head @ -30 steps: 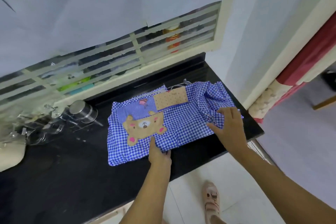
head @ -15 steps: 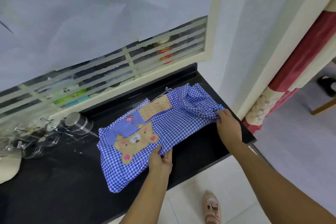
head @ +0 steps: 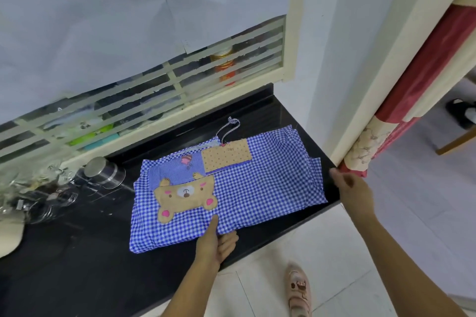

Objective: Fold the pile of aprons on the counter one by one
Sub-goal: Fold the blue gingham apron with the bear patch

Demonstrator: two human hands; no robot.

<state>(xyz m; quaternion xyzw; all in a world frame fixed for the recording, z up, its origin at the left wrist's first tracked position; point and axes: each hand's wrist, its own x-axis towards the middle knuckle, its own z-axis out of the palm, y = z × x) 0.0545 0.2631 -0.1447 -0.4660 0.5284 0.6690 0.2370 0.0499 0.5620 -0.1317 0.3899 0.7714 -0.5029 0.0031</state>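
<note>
Where the black, glossy stone counter point(head: 77, 252) meets the wall, one apron point(head: 270, 188) is laid flat on it. It is a blue-and-white gingham cloth folded into a rough rectangle, with layers stepped at its right end. One tan bear patch point(head: 185, 195) with pink ears and paws is sewn on the apron's left half. Two hands are seen. The right hand point(head: 353, 190) is held just off the apron's right end, released, with the fingers relaxed and nothing grasped. The apron's near hem is pinched by the left hand point(head: 213, 242), the thumb laid flat on the cloth and the fingers curled at the edge. One round steel tin point(head: 103, 170) is seen left of the apron. One dotted brown card tag point(head: 226, 156) is laid at the apron's far edge, and one twisted striped cord point(head: 228, 128) is looped beyond it.
</note>
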